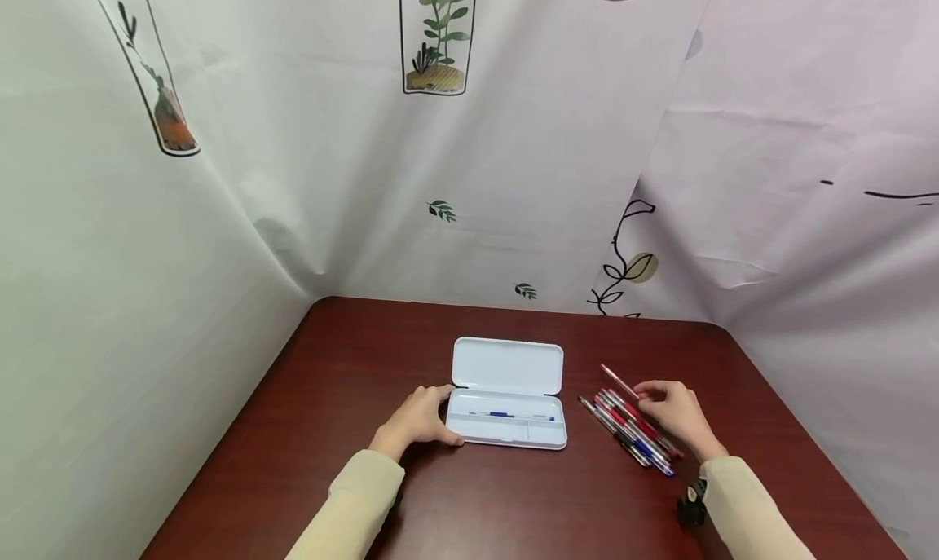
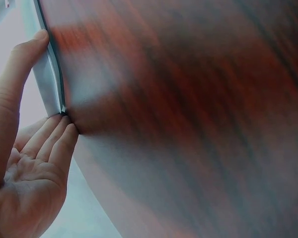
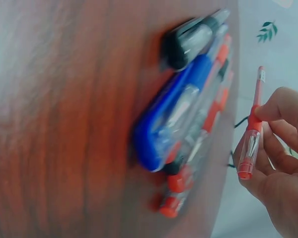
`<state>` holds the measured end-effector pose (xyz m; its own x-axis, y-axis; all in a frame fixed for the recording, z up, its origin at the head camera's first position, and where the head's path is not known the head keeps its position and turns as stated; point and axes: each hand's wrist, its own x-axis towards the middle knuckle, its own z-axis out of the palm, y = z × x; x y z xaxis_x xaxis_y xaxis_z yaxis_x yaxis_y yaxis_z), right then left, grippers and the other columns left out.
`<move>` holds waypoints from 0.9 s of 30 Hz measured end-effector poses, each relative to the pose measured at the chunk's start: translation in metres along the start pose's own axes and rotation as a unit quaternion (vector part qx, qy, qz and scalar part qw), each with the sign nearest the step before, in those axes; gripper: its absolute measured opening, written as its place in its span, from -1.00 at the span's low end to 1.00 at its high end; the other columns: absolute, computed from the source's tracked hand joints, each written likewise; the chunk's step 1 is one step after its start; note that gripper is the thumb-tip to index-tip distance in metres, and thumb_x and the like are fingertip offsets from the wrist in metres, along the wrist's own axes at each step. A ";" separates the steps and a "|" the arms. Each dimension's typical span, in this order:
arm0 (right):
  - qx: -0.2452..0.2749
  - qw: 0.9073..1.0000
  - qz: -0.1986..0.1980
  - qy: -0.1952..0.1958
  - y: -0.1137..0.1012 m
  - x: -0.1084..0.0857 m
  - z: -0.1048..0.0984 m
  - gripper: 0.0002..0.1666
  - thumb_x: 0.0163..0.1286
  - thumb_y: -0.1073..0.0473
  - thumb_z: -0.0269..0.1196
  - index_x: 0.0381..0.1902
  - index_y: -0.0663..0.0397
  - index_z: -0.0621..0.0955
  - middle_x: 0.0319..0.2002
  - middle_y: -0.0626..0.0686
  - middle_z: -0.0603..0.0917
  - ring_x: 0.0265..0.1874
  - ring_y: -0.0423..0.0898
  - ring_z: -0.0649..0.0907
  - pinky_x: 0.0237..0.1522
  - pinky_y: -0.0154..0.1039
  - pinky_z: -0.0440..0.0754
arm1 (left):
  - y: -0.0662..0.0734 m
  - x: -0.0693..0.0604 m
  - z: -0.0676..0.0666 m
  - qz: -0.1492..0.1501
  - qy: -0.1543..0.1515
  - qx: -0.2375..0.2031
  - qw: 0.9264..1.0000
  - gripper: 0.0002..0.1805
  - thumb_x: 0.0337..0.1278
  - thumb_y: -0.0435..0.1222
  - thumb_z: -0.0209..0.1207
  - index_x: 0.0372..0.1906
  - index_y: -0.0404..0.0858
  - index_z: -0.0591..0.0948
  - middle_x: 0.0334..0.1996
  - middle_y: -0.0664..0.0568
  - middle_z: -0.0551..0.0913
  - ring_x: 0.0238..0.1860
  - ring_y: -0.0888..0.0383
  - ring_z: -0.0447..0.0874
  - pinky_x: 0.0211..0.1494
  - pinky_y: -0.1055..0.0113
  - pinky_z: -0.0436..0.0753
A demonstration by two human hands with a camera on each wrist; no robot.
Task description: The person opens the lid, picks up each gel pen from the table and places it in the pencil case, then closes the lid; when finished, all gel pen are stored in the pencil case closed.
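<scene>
On the dark red-brown wooden table (image 1: 513,503), near its middle, I have a white, shallow, rectangular case (image 1: 506,443) with its hinged lid (image 1: 508,366) laid open toward the rear. One slim clear pen with blue parts (image 1: 502,415) lies lengthwise in the long rear compartment; a divider separates it from the front compartments. Left hand (image 1: 420,415): fingers extended, thumb spread away from them, in contact with the left end of the case. My left wrist view shows the thumb against the front wall and the fingertips at the corner. Right hand (image 3: 283,148): thumb and fingers pinched on one slim red pen with a clear barrel section (image 3: 254,126). On my right wrist view, this pen is apart from the pile of clear-barrelled pens with red, blue and black parts (image 1: 634,429). That pile lies on the table, right of the case, pens roughly parallel. White cloth printed with plants (image 1: 543,152) hangs behind the table.
</scene>
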<state>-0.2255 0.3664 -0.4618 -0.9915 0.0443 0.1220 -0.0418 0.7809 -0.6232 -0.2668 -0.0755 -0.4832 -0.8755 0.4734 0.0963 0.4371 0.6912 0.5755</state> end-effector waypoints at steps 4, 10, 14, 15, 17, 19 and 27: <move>0.003 1.000 -0.006 -0.004 -0.007 0.000 -0.002 -0.72 0.31 0.30 0.25 -0.02 0.23 0.67 -0.32 0.08 0.71 -0.57 -0.16 0.50 -0.47 -0.29 0.45 | 0.000 0.001 0.001 0.001 0.001 -0.002 1.000 -0.16 -0.49 -0.10 0.62 0.11 -0.27 0.59 -0.12 -0.04 0.70 -0.19 0.10 0.61 -0.02 0.13 0.60; 0.007 1.000 -0.020 -0.015 -0.022 0.000 -0.004 -0.73 0.30 0.30 0.28 -0.04 0.21 0.68 -0.37 0.05 0.69 -0.56 -0.17 0.52 -0.48 -0.31 0.46 | -0.001 0.000 0.001 0.002 0.003 0.000 1.000 -0.14 -0.50 -0.09 0.61 0.13 -0.27 0.59 -0.09 -0.04 0.70 -0.17 0.10 0.62 0.00 0.13 0.60; 0.013 0.999 -0.028 -0.022 -0.030 0.000 -0.005 -0.74 0.29 0.31 0.29 -0.06 0.21 0.68 -0.40 0.07 0.68 -0.55 -0.17 0.53 -0.47 -0.32 0.47 | -0.002 0.000 0.003 -0.002 0.001 -0.001 1.000 -0.11 -0.48 -0.06 0.60 0.16 -0.28 0.57 -0.04 -0.04 0.69 -0.13 0.10 0.62 0.04 0.14 0.59; 0.015 0.999 -0.029 -0.024 -0.031 -0.001 -0.005 -0.75 0.28 0.31 0.29 -0.07 0.20 0.68 -0.39 0.08 0.69 -0.53 -0.17 0.54 -0.46 -0.32 0.48 | -0.003 -0.001 0.004 -0.004 0.000 0.000 1.000 -0.12 -0.47 -0.06 0.60 0.16 -0.27 0.57 -0.03 -0.04 0.69 -0.12 0.11 0.62 0.04 0.15 0.59; 0.018 0.999 -0.030 -0.030 -0.033 -0.001 -0.003 -0.75 0.28 0.31 0.30 -0.07 0.19 0.68 -0.38 0.08 0.70 -0.51 -0.18 0.55 -0.45 -0.33 0.48 | -0.003 -0.001 0.004 -0.005 0.000 0.003 1.000 -0.12 -0.47 -0.05 0.60 0.16 -0.28 0.57 -0.03 -0.04 0.69 -0.12 0.11 0.62 0.04 0.15 0.59; 0.020 0.999 -0.030 -0.036 -0.035 -0.001 -0.002 -0.76 0.28 0.31 0.30 -0.08 0.18 0.68 -0.37 0.08 0.70 -0.49 -0.19 0.55 -0.46 -0.33 0.48 | -0.003 -0.002 0.004 -0.006 0.000 0.005 1.000 -0.11 -0.47 -0.05 0.60 0.16 -0.28 0.57 -0.02 -0.05 0.69 -0.11 0.10 0.63 0.05 0.15 0.59; 0.017 0.997 -0.058 -0.041 -0.050 0.002 0.000 -0.78 0.26 0.33 0.30 -0.11 0.16 0.70 -0.35 0.04 0.68 -0.43 -0.16 0.56 -0.40 -0.34 0.51 | 0.000 -0.001 0.000 -0.021 -0.004 -0.003 1.000 -0.05 -0.47 -0.07 0.60 0.23 -0.31 0.53 0.07 -0.10 0.66 -0.02 0.05 0.62 0.10 0.13 0.58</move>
<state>-0.2254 0.3280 -0.4305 -0.9866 -0.0965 0.1315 -0.1586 0.7563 -0.6347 -0.2656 -0.0760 -0.4828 -0.8914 0.4484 0.0661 0.3989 0.7068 0.5842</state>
